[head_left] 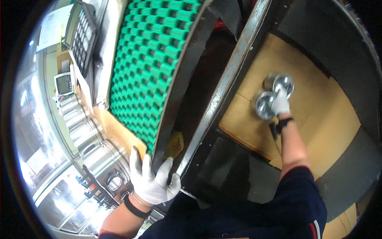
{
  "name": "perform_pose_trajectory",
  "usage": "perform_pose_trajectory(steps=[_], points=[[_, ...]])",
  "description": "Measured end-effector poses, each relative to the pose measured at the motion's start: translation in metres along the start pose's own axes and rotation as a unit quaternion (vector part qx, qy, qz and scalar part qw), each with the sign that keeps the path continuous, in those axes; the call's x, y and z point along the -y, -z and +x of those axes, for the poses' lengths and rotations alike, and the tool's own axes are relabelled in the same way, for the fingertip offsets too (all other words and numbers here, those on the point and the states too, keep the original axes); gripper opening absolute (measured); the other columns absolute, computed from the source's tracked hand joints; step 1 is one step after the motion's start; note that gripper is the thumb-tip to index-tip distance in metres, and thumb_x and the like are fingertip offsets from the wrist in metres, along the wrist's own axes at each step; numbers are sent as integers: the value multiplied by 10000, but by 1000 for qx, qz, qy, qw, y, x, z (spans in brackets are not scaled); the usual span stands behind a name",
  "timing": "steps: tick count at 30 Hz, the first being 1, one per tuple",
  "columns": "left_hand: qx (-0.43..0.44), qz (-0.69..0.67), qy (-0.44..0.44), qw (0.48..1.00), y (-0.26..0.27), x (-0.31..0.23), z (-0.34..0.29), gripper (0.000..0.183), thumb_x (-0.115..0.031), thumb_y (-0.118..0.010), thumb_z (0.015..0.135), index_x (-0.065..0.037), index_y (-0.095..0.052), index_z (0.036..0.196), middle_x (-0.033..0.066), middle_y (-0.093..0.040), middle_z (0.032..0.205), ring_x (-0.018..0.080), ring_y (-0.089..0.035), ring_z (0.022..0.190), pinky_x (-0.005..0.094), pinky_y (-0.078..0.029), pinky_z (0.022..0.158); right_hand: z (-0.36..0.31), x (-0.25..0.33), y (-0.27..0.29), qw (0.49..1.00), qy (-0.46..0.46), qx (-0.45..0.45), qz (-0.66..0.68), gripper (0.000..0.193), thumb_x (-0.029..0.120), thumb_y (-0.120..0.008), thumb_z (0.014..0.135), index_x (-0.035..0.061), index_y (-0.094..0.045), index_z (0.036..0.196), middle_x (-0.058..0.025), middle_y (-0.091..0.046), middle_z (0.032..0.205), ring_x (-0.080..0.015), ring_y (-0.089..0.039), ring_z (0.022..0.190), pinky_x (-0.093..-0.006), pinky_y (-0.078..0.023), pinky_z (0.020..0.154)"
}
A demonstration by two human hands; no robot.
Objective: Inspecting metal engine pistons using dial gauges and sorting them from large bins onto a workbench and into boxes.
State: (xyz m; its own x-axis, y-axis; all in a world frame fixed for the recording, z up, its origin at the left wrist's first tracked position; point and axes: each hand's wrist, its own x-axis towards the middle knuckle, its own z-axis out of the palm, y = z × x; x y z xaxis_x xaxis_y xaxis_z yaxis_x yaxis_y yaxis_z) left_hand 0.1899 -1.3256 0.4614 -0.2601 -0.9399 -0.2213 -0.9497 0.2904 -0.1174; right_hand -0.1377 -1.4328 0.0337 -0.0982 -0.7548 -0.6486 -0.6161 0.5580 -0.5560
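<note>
My right hand (281, 105), in a white glove, reaches down into a dark bin lined with cardboard. It grips two shiny round metal cups or rings: one metal cup (289, 84) lies beyond the fingers, the other metal cup (261, 104) to their left. Motion blurs them, so their exact kind is unclear. The cardboard sheet (314, 95) lies beneath them. My left hand (155, 183), also gloved in white, has its fingers spread over the near corner of the bench with the green studded mat (147, 59). Nothing shows in it.
A metal-edged wall (223, 87) divides the bench from the bin. In the gap lies a yellow object (175, 144). Several large shiny metal cylinders (101, 157) line the left, below a small screen device (63, 84) and a dark keypad (82, 40).
</note>
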Motion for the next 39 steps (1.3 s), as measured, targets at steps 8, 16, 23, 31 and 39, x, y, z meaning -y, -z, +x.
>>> perform_pose_trajectory(steps=[8,16,23,31,39], points=[[-60,-89,-10,994,7,2,-8,409,-174,-682,656,-59,-651,1047,275,-383,1368,606,-359,1253,631,-390,1011,-234,-49,83,987,-59,70,-130,696,180,-729,754,-17,-420,1346,-260,-529,1324,-391,-486,1274,-410,-389,1080],[-55,-90,-30,994,22,1,-21,413,-254,-622,740,21,-663,1045,249,-332,1520,490,-205,1416,553,-199,1159,-422,35,181,962,56,-207,-170,587,207,-732,735,38,-469,1232,-291,-590,1146,-463,-606,1030,-473,-509,857],[-152,-244,-98,953,11,-22,-146,263,-171,-637,761,-19,-647,975,233,-543,1292,431,-482,1227,480,-415,1043,-604,165,171,925,278,-212,-147,602,106,-726,696,10,-495,1244,-248,-602,1148,-427,-621,1022,-433,-516,873],[187,-501,117,837,-54,33,-464,376,-363,-600,887,-102,-673,1149,166,-687,1097,355,-640,1047,414,-502,929,-713,289,98,799,522,102,-280,595,124,-769,678,31,-533,1216,-206,-618,1126,-403,-640,969,-431,-535,822],[175,-563,478,651,-48,-3,-645,411,-364,-586,916,-86,-645,1214,179,-664,1187,331,-621,1135,390,-482,978,-735,372,-45,622,618,345,-335,610,140,-695,733,67,-500,1306,-218,-618,1141,-407,-639,977,-439,-533,826]])
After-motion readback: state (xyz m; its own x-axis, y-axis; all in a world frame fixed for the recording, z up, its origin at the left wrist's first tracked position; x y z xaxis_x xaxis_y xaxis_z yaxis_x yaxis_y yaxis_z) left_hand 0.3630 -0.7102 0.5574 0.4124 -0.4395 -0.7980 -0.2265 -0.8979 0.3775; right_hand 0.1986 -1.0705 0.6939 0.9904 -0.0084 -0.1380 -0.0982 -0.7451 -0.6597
